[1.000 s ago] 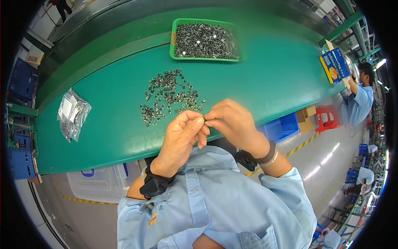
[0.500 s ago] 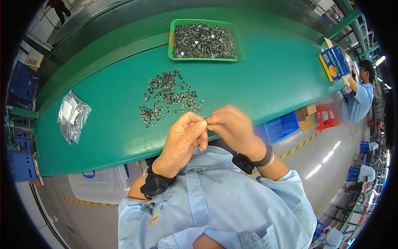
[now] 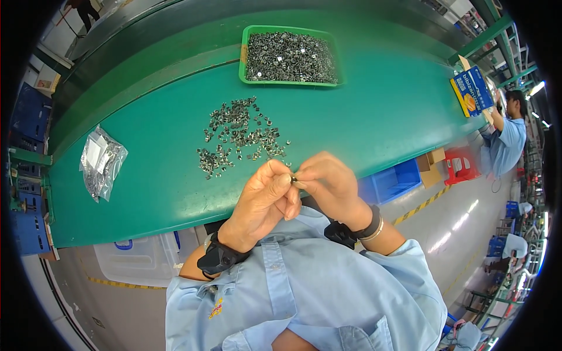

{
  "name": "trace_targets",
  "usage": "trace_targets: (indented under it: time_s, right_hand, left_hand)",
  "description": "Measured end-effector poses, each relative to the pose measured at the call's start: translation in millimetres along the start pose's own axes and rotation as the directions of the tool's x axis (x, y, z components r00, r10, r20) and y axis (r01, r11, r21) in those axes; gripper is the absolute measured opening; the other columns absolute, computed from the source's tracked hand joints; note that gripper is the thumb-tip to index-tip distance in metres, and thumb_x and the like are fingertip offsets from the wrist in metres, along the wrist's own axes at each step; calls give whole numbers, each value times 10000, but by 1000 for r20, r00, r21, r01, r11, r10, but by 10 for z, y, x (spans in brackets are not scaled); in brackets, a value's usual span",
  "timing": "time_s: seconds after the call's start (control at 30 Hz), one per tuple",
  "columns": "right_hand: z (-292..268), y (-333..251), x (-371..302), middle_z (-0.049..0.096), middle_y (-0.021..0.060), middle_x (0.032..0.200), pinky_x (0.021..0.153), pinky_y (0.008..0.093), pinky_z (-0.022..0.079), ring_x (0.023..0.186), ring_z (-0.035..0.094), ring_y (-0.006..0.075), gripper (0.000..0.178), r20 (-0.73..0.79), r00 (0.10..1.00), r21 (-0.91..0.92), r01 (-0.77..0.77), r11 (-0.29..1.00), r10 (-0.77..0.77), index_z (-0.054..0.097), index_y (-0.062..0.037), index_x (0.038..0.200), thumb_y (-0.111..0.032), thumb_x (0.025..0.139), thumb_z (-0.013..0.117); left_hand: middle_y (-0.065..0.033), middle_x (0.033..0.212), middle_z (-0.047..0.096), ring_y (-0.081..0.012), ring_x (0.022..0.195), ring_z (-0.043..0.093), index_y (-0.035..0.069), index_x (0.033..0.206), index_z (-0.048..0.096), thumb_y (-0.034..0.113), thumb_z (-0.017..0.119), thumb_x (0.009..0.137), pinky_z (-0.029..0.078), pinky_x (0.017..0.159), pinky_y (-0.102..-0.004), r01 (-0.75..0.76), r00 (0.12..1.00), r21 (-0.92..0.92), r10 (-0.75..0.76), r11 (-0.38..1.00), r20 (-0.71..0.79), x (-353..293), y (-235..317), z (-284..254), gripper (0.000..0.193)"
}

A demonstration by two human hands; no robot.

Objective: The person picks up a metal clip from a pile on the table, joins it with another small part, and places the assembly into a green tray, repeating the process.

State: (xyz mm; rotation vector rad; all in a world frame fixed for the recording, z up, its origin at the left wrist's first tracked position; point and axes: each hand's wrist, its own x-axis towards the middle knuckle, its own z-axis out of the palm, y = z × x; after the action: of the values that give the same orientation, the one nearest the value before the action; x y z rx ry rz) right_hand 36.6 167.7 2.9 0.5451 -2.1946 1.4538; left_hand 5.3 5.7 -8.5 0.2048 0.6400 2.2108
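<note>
My left hand (image 3: 263, 199) and my right hand (image 3: 331, 184) meet fingertip to fingertip over the near edge of the green table. Between the pinched thumbs and forefingers sits a small dark part (image 3: 293, 180), mostly covered by the fingers; its exact kind is too small to make out. Just beyond my hands, a loose pile of small shiny metal parts (image 3: 237, 131) is spread on the tabletop. Farther back stands a green tray (image 3: 243, 73) filled with many similar small metal parts.
A clear plastic bag (image 3: 100, 164) with a white label lies at the left. On the right end stands a blue and yellow box (image 3: 472, 90), near a co-worker in light blue (image 3: 510, 140). Below the table are a blue bin (image 3: 392, 182), a red stool (image 3: 461, 165) and a clear lidded box (image 3: 134, 263).
The small dark part now shows between my fingertips, where it was hidden before. My fingers have shifted slightly; the pile and the tray are unchanged.
</note>
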Motion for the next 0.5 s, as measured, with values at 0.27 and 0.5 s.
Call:
trace_targets:
  time_s: [0.27,0.5]
  right_hand:
    - [18,23,-15,618,66,811,606,289,471,730,590,203,163,13,1000,10,1,1000,-1,582,-64,855,0,748,688]
    - [-22,92,54,614,68,796,629,278,479,723,591,186,114,43,998,-6,-45,999,45,595,-47,823,-18,757,684]
  left_hand:
    - [-64,687,580,-154,526,526,69,912,489,193,536,927,410,480,-275,8,999,144,-3,990,-32,-22,105,16,134]
    - [-65,731,586,-138,565,534,55,972,494,188,519,937,428,504,-263,24,997,191,-9,981,-81,-22,117,-9,139]
